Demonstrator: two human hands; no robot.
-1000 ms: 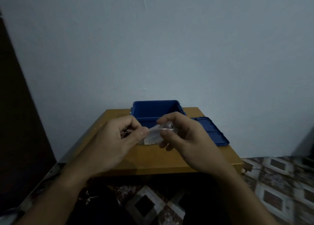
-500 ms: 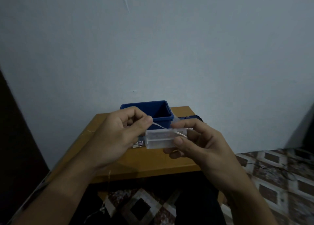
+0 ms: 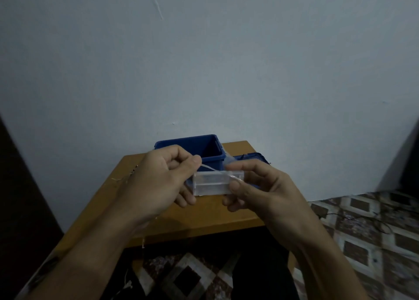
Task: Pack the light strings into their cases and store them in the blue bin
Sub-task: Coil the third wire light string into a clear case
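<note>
A small clear plastic case is held between both hands above the wooden table. My right hand grips its right end with thumb and fingers. My left hand pinches a thin pale light string that runs from the thumb across the top of the case. Behind the hands, the open blue bin stands at the table's far edge by the wall. Its inside is dark, so I cannot tell what it holds.
The bin's blue lid lies flat to the right of the bin, partly hidden by my right hand. A pale wall rises just behind the table. Patterned floor tiles lie to the right with a thin dark wire on them.
The case has turned from a crumpled look to a flat box held level. The left hand has drawn the string out leftward. The camera view has shifted slightly.
</note>
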